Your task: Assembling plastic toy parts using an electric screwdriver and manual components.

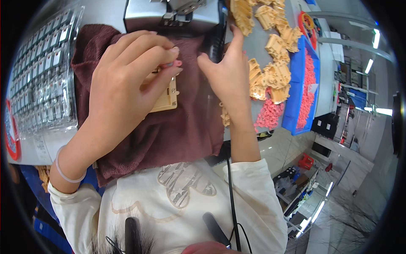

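Observation:
My left hand (122,80) is closed, thumb and fingertips pinching a small pink plastic part (179,63). Below those fingers lies a cream plastic housing (168,100), partly covered by the hand, on a dark maroon cloth (182,131). My right hand (228,70) is held over the cloth's right side, thumb and forefinger spread apart with nothing seen between them. Its other fingers are mostly hidden. Just ahead of both hands stands a grey metal machine (144,17) with a clamp-like fitting on its front.
Clear trays (46,72) of small grey-and-white parts stand at left. At right lie several cream housings (277,76), a heap of pink parts (270,114) and a blue bin (292,110) of pink parts. A black cable (231,190) hangs over my shirt.

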Motion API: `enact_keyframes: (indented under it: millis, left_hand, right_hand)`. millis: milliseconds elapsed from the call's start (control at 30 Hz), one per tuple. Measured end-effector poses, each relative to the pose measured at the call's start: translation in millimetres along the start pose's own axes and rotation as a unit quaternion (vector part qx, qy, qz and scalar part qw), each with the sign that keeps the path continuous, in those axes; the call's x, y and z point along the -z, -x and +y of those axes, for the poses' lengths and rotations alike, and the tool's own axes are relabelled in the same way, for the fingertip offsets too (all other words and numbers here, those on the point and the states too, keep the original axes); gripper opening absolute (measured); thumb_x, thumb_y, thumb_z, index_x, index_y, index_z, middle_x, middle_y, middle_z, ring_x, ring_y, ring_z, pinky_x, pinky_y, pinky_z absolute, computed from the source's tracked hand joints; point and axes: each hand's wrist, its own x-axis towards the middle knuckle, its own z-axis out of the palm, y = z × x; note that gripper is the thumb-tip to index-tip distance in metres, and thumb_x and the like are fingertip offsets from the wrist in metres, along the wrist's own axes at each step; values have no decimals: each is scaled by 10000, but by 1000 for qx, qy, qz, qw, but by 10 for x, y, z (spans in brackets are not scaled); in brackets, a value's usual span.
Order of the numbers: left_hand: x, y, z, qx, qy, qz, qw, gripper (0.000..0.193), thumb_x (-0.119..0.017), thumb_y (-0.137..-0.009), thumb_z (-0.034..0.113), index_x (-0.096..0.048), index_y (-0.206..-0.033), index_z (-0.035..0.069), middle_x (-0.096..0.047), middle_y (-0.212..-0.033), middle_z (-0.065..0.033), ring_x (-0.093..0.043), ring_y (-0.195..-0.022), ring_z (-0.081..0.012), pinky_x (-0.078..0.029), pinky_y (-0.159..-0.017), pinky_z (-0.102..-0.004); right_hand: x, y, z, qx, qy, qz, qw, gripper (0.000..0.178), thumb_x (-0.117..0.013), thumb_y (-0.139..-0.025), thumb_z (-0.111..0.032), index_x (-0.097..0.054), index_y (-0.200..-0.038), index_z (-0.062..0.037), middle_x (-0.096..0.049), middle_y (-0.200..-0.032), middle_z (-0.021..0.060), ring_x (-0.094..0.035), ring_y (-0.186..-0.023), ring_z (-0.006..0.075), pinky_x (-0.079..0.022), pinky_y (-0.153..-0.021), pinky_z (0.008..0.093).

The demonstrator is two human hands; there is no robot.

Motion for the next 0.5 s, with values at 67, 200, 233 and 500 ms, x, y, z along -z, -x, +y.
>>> enact_keyframes:
  millis: [67, 200, 233, 500]
  left_hand:
    - [8, 5, 7, -4, 6, 2, 1000, 183, -750, -750, 34, -651, -903, 17, -669, -1049, -84, -609, -1070, -309, -473, -904, -389]
    - [-8, -33, -39, -1, 42, -18, 999, 176, -722, -775, 91, -609, -906, 59, -637, -1030, -46, -589, -1031, -256, -449, -842, -366]
    - [-7, -33, -50, 7, 41, -17, 999, 176, -722, -775, 91, -609, -906, 59, -637, -1030, -46, -589, -1031, -256, -449, -842, -366]
    - [-73, 52, -116, 12, 101, -19, 995, 207, -642, -780, 35, -598, -981, 55, -611, -1134, -86, -557, -1124, -294, -392, -946, -400]
  right_hand:
    - [-12, 12, 208, 19, -66, 42, 997, 713, -681, -798, -90, -311, -1399, 9, -644, -942, 198, -668, -759, 301, -536, -665, 382]
    - [380, 72, 25, 122, -361, 119, 917, 708, -652, -817, 5, -300, -1431, 19, -606, -888, 132, -617, -625, 177, -546, -549, 289]
    - [473, 43, -138, 168, -354, 186, 901, 642, -650, -832, -100, -355, -1391, 18, -611, -854, 127, -613, -600, 178, -545, -541, 295]
    - [663, -698, -492, 372, -511, 64, 772, 162, -630, -875, -140, -539, -993, -76, -564, -846, 92, -553, -671, 201, -465, -627, 369]
